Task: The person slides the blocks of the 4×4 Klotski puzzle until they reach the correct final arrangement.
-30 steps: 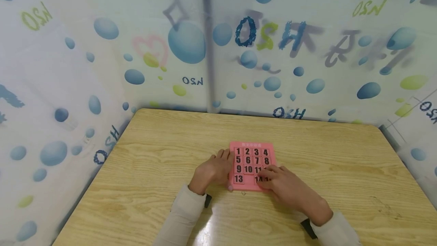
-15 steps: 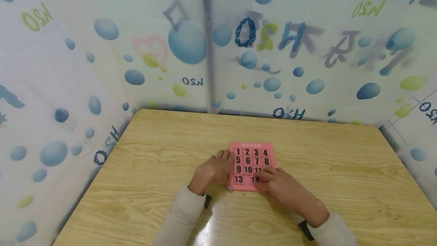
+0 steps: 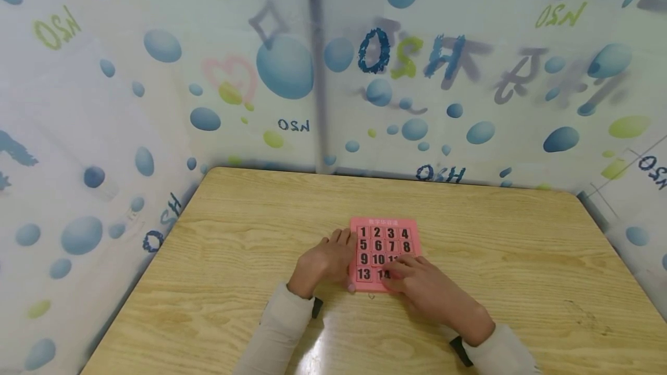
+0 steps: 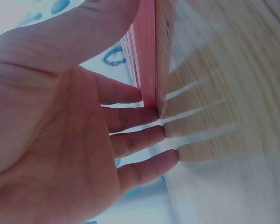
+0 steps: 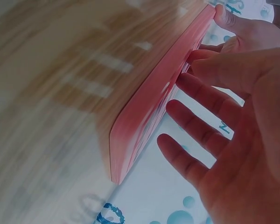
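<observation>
A pink sliding number puzzle (image 3: 409, 223) lies flat on the table, its numbered tiles in rows. My left hand (image 3: 327, 262) rests against its left side, thumb by the near corner. In the left wrist view its fingers (image 4: 140, 168) are fairly straight, their tips at the table and the puzzle's edge. Over the lower right of the puzzle is my right hand (image 3: 435, 293), fingertips touching the tile marked 14 (image 3: 381, 275). The right wrist view has its fingers (image 5: 196, 123) loosely extended, several off the puzzle. This hand hides the tiles right of 14 and part of 11.
The wooden table (image 3: 250, 207) extends around the puzzle on all sides. Behind it and at the left stand pale wall sheets (image 3: 234, 149) printed with blue and green drops and letters. Light glares on the table's near edge.
My right hand has moved left, sliding the tile 14 left until it sits beside 13, where there was a gap. My left hand has stayed in place.
</observation>
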Tool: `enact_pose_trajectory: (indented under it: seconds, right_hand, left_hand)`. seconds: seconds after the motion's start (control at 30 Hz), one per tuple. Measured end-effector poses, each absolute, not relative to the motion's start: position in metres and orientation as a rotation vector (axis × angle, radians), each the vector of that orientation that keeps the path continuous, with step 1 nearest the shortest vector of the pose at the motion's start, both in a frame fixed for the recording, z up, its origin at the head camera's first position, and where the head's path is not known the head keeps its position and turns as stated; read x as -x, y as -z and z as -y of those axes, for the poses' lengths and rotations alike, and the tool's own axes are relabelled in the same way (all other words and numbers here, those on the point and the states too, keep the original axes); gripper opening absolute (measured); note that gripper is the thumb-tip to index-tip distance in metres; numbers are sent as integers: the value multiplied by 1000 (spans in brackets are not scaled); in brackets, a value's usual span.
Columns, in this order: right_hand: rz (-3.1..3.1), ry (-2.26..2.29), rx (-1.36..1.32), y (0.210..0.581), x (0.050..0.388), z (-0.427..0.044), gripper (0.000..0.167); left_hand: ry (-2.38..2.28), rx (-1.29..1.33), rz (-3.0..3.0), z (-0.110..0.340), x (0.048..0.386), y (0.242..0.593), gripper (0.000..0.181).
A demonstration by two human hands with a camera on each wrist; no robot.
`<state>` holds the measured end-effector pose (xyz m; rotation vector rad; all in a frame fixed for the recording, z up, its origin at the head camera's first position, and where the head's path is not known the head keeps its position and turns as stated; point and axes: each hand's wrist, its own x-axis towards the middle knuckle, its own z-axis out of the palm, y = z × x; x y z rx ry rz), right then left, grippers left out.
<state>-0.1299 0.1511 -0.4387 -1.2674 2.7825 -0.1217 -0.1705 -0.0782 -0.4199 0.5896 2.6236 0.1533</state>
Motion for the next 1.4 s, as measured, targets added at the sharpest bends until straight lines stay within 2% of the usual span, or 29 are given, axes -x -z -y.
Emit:
enact_pose_trajectory:
  seconds: [0.87, 1.13, 1.4]
  right_hand:
    - [-2777, 86, 1304, 437, 129, -145, 27]
    - [-2810, 159, 1299, 434, 134, -167, 27]
    - [-2890, 187, 1347, 434, 134, -193, 17]
  left_hand:
    - [-128, -597, -2621, 78, 170, 421, 117]
    - [-126, -596, -2623, 78, 170, 421, 117]
    - [-142, -596, -2624, 78, 169, 420, 116]
